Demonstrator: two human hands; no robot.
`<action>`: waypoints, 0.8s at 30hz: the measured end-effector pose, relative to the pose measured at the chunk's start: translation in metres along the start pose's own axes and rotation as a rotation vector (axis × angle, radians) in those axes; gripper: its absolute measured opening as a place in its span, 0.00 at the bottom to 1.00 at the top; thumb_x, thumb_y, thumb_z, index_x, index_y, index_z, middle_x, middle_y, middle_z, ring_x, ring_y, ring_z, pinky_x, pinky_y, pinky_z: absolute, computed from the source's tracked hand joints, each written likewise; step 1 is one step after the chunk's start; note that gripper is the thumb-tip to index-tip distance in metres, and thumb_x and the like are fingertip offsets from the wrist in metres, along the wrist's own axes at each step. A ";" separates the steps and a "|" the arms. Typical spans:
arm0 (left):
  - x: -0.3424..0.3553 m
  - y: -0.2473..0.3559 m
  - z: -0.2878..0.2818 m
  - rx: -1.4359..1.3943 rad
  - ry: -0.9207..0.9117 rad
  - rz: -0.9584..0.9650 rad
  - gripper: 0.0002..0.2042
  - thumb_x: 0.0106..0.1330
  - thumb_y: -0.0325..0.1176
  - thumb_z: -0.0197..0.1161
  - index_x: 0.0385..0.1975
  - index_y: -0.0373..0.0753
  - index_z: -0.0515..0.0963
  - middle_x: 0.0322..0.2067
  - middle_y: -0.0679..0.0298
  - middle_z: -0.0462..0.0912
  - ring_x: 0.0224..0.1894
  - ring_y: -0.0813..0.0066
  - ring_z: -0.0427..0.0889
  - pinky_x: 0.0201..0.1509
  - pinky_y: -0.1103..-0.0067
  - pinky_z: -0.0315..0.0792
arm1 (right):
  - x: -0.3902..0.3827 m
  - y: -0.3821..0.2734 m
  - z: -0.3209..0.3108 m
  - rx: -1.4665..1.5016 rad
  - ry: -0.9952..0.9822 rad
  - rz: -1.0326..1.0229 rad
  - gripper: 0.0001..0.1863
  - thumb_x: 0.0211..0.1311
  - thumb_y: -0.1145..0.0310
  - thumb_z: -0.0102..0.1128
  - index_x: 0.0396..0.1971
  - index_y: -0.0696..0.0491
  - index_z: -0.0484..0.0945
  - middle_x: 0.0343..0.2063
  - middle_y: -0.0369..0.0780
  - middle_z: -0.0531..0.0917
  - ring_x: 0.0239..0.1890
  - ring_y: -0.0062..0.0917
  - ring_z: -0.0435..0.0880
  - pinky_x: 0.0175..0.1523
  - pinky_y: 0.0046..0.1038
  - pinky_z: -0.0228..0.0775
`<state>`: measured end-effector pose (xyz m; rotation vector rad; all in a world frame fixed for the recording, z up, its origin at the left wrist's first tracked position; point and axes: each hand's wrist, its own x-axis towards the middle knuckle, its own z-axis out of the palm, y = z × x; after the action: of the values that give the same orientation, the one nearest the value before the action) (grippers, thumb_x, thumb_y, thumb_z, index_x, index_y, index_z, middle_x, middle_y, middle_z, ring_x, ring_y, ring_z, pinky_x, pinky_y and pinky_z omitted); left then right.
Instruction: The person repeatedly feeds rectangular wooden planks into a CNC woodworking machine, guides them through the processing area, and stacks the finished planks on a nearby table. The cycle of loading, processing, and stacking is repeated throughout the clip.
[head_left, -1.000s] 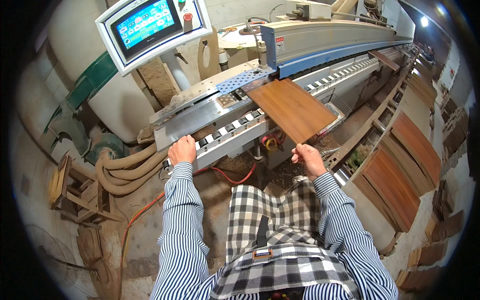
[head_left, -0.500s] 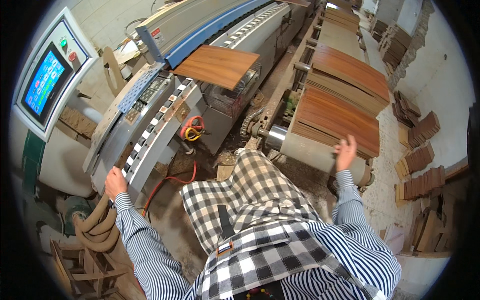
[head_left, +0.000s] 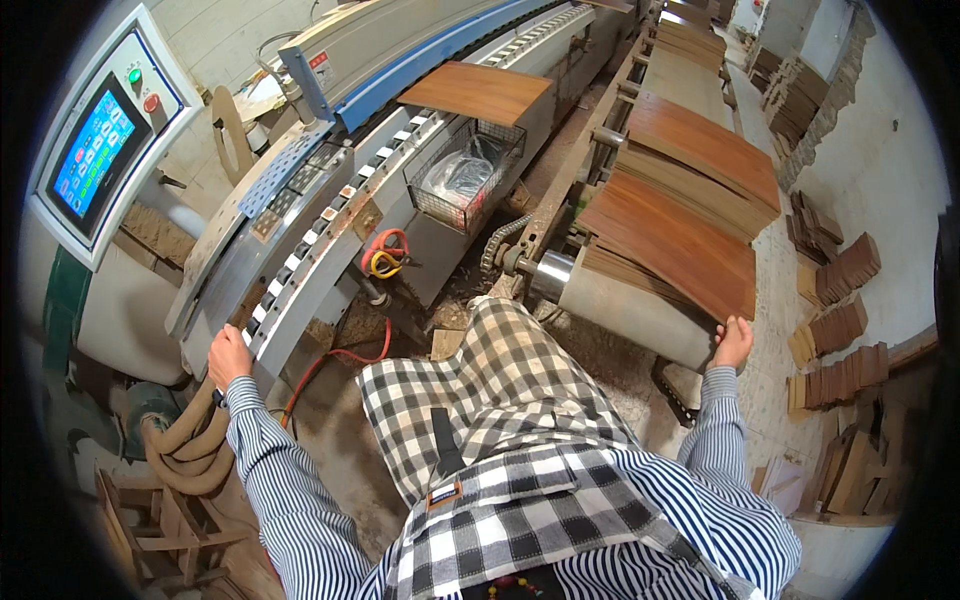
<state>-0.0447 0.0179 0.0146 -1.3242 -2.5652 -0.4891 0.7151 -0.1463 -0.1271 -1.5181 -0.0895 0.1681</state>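
Over the last half second the right hand [head_left: 733, 343] has come in to the near corner of the top brown panel [head_left: 675, 240] on the closest stack, and that panel now lies askew. The other brown panel [head_left: 480, 92] has slid farther along the machine [head_left: 400, 60]. The right hand's fingers are bent nearly closed, pinching the top panel's near right corner; the rest of the panel reaches away, leftward and forward from the fingertips, over the lower boards [head_left: 640, 268]. The left hand [head_left: 230, 355], loosely curled, rests at the near end of the roller rail [head_left: 300, 255]; whether it grips the rail I cannot tell.

The closest stack sits on a pale conveyor belt [head_left: 625, 312] with a shiny roller [head_left: 553, 277] at its end, and a second stack [head_left: 700, 140] lies just beyond. A wire basket [head_left: 465, 180] hangs under the machine's panel. A lit control screen [head_left: 95, 150] stands at left, above thick hoses [head_left: 190, 465] and a wooden stool [head_left: 165, 535]. Bundled boards [head_left: 840, 270] line the floor at right.
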 end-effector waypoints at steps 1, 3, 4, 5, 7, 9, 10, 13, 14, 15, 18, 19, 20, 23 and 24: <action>0.000 0.001 -0.001 -0.007 -0.006 -0.001 0.22 0.63 0.48 0.40 0.33 0.39 0.79 0.33 0.49 0.79 0.37 0.46 0.76 0.41 0.58 0.68 | -0.007 0.004 -0.005 0.151 -0.079 0.096 0.14 0.58 0.65 0.56 0.43 0.55 0.71 0.23 0.35 0.76 0.23 0.20 0.75 0.27 0.22 0.70; -0.002 0.005 -0.003 -0.011 -0.010 0.002 0.22 0.63 0.48 0.40 0.32 0.39 0.79 0.33 0.49 0.79 0.37 0.46 0.76 0.41 0.58 0.68 | -0.010 0.012 -0.020 0.372 -0.269 0.386 0.10 0.57 0.65 0.57 0.36 0.52 0.72 0.24 0.36 0.77 0.25 0.24 0.76 0.29 0.27 0.73; -0.002 0.004 -0.006 -0.011 -0.007 -0.003 0.22 0.63 0.48 0.40 0.32 0.39 0.79 0.33 0.49 0.79 0.37 0.46 0.76 0.41 0.58 0.68 | -0.022 0.004 -0.016 0.391 -0.375 0.476 0.11 0.56 0.63 0.59 0.35 0.52 0.72 0.24 0.36 0.77 0.24 0.25 0.76 0.30 0.29 0.73; 0.000 0.002 -0.004 -0.023 -0.002 -0.009 0.22 0.63 0.48 0.41 0.32 0.39 0.79 0.33 0.49 0.79 0.37 0.46 0.77 0.41 0.59 0.69 | -0.035 -0.006 -0.009 0.361 -0.441 0.561 0.12 0.55 0.63 0.60 0.36 0.52 0.72 0.26 0.36 0.77 0.26 0.25 0.76 0.31 0.30 0.74; -0.001 0.003 -0.005 -0.034 -0.008 -0.026 0.22 0.63 0.49 0.41 0.31 0.39 0.79 0.32 0.48 0.79 0.37 0.46 0.77 0.41 0.59 0.69 | -0.052 -0.013 0.002 0.265 -0.563 0.631 0.16 0.54 0.63 0.62 0.40 0.52 0.72 0.33 0.37 0.77 0.32 0.26 0.77 0.34 0.32 0.75; -0.003 -0.001 -0.006 -0.047 0.014 -0.024 0.22 0.63 0.49 0.41 0.31 0.40 0.79 0.32 0.48 0.79 0.36 0.46 0.77 0.41 0.59 0.69 | -0.068 -0.013 0.012 0.205 -0.740 0.587 0.22 0.52 0.63 0.63 0.47 0.53 0.69 0.43 0.38 0.76 0.43 0.27 0.76 0.38 0.33 0.75; -0.003 -0.003 -0.006 -0.027 0.027 -0.025 0.22 0.63 0.48 0.41 0.30 0.39 0.80 0.32 0.48 0.79 0.36 0.46 0.77 0.40 0.58 0.69 | -0.073 -0.009 0.017 0.219 -0.801 0.523 0.23 0.52 0.65 0.63 0.48 0.53 0.68 0.43 0.38 0.76 0.41 0.28 0.77 0.38 0.33 0.76; 0.002 -0.008 0.007 -0.029 0.032 0.012 0.22 0.64 0.46 0.40 0.28 0.38 0.80 0.30 0.48 0.80 0.34 0.47 0.78 0.40 0.59 0.70 | -0.082 -0.006 0.014 0.262 -0.898 0.586 0.26 0.51 0.69 0.61 0.51 0.55 0.66 0.44 0.40 0.76 0.40 0.31 0.78 0.39 0.34 0.76; 0.000 -0.002 0.004 -0.028 0.034 -0.003 0.23 0.64 0.46 0.39 0.27 0.37 0.80 0.29 0.48 0.80 0.34 0.48 0.79 0.40 0.60 0.71 | -0.090 -0.012 0.018 0.280 -0.907 0.595 0.27 0.50 0.70 0.60 0.52 0.55 0.65 0.45 0.41 0.76 0.39 0.32 0.79 0.39 0.34 0.76; -0.001 0.002 0.003 -0.035 0.034 -0.015 0.23 0.64 0.46 0.40 0.27 0.37 0.80 0.29 0.48 0.80 0.33 0.48 0.79 0.40 0.60 0.71 | -0.098 -0.012 0.024 0.289 -0.947 0.539 0.24 0.51 0.69 0.60 0.50 0.55 0.66 0.40 0.40 0.77 0.38 0.30 0.79 0.38 0.33 0.76; -0.002 0.000 -0.002 -0.031 0.019 -0.021 0.22 0.63 0.46 0.41 0.26 0.38 0.80 0.28 0.48 0.80 0.33 0.49 0.79 0.41 0.60 0.71 | -0.126 -0.024 0.064 0.360 -1.098 0.520 0.21 0.51 0.72 0.57 0.47 0.56 0.68 0.38 0.40 0.78 0.37 0.30 0.79 0.38 0.33 0.76; -0.002 -0.001 -0.001 -0.037 0.029 -0.023 0.22 0.63 0.46 0.41 0.26 0.38 0.80 0.28 0.48 0.80 0.33 0.49 0.79 0.41 0.61 0.71 | -0.142 -0.032 0.082 0.379 -1.146 0.542 0.21 0.51 0.72 0.57 0.47 0.57 0.68 0.38 0.40 0.78 0.37 0.31 0.79 0.39 0.34 0.76; -0.003 -0.003 0.001 -0.045 0.039 -0.024 0.22 0.63 0.46 0.41 0.26 0.38 0.81 0.27 0.48 0.80 0.33 0.49 0.79 0.41 0.61 0.71 | -0.159 -0.041 0.099 0.396 -1.192 0.563 0.21 0.51 0.73 0.57 0.47 0.57 0.68 0.39 0.41 0.78 0.38 0.31 0.79 0.39 0.34 0.76; -0.004 0.004 -0.005 -0.068 0.033 -0.039 0.21 0.63 0.45 0.43 0.25 0.37 0.80 0.26 0.48 0.80 0.31 0.50 0.79 0.41 0.62 0.71 | -0.205 -0.053 0.148 0.402 -1.343 0.559 0.20 0.51 0.74 0.57 0.47 0.58 0.68 0.39 0.41 0.78 0.38 0.31 0.79 0.39 0.33 0.75; -0.005 0.002 -0.007 -0.068 0.035 -0.042 0.21 0.63 0.45 0.43 0.25 0.37 0.80 0.26 0.48 0.80 0.31 0.50 0.79 0.41 0.62 0.71 | -0.222 -0.057 0.165 0.394 -1.396 0.579 0.20 0.52 0.74 0.57 0.47 0.58 0.68 0.39 0.41 0.78 0.38 0.30 0.79 0.40 0.32 0.74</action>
<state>-0.0397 0.0129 0.0200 -1.2737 -2.5741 -0.6074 0.4725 -0.0232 -0.0515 -0.7510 -0.6755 1.5876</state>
